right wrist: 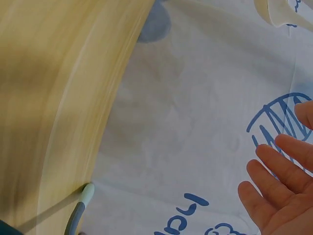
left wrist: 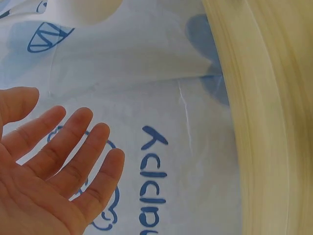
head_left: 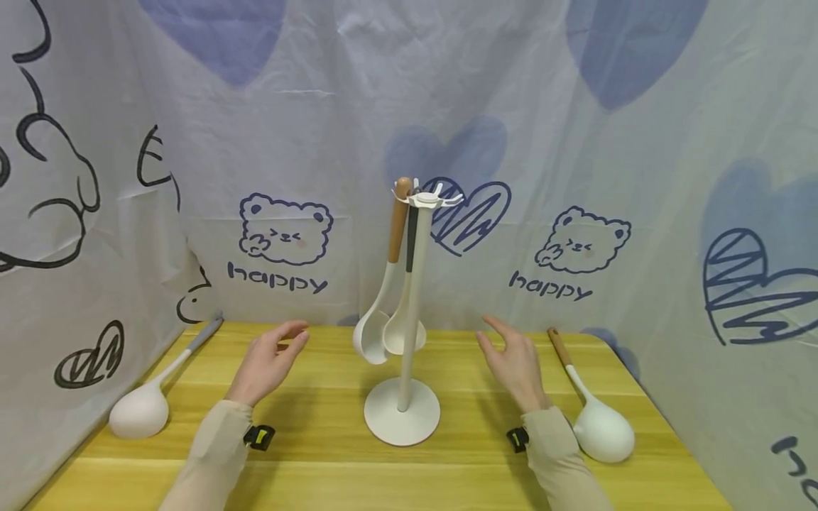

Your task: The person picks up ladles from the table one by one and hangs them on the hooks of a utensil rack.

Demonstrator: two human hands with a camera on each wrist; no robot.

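Observation:
A white utensil stand (head_left: pixel 415 298) with a round base rises at the middle of the table, its ring of hooks on top. From its left side hang a white ladle with a brown handle (head_left: pixel 397 231) and, behind the pole, a cream ladle (head_left: pixel 396 332) with a black handle. My left hand (head_left: pixel 265 365) is held over the table left of the stand, fingers relaxed and holding nothing. On the stand's other side, my right hand (head_left: pixel 516 365) mirrors it, also without anything in it. Both wrist views show spread fingers on the left hand (left wrist: pixel 63 181) and right hand (right wrist: pixel 283 181).
A white ladle (head_left: pixel 139 411) with a grey handle lies at the table's left edge. Another white ladle (head_left: pixel 603 429), brown-handled, lies at the right beside my forearm. A printed cloth (head_left: pixel 358 92) hangs behind the wooden table (head_left: pixel 345 475) and at both sides.

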